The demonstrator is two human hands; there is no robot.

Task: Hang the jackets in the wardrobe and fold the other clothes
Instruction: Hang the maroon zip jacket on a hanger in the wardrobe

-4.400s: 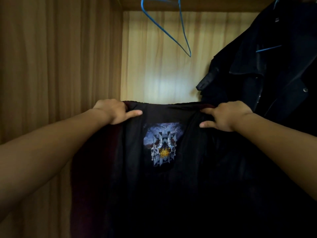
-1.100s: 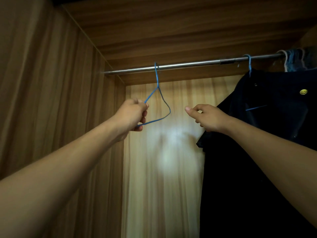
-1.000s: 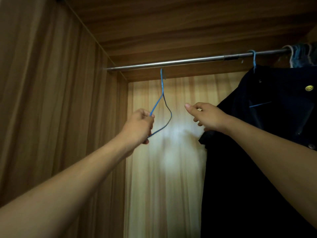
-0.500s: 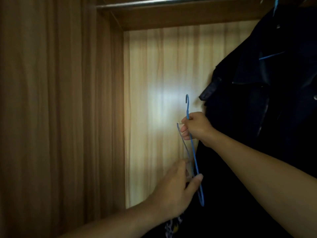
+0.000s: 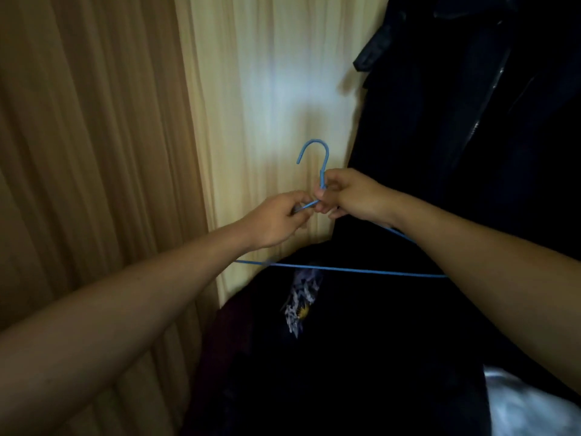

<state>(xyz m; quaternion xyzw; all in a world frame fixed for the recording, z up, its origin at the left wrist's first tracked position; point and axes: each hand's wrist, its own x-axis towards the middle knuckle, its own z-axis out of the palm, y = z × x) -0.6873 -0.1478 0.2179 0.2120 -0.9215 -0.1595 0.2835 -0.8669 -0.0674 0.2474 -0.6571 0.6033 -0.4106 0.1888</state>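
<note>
Left hand and right hand, grips clamped on the blue wire hanger, could snag the slack dark jacket beneath.

There are 2 hands, 1 blue hanger and 2 dark jackets.

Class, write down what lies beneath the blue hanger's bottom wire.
A dark garment with a printed patch lies beneath the blue hanger. Its outline is lost in shadow; the right forearm covers its right side.
</note>
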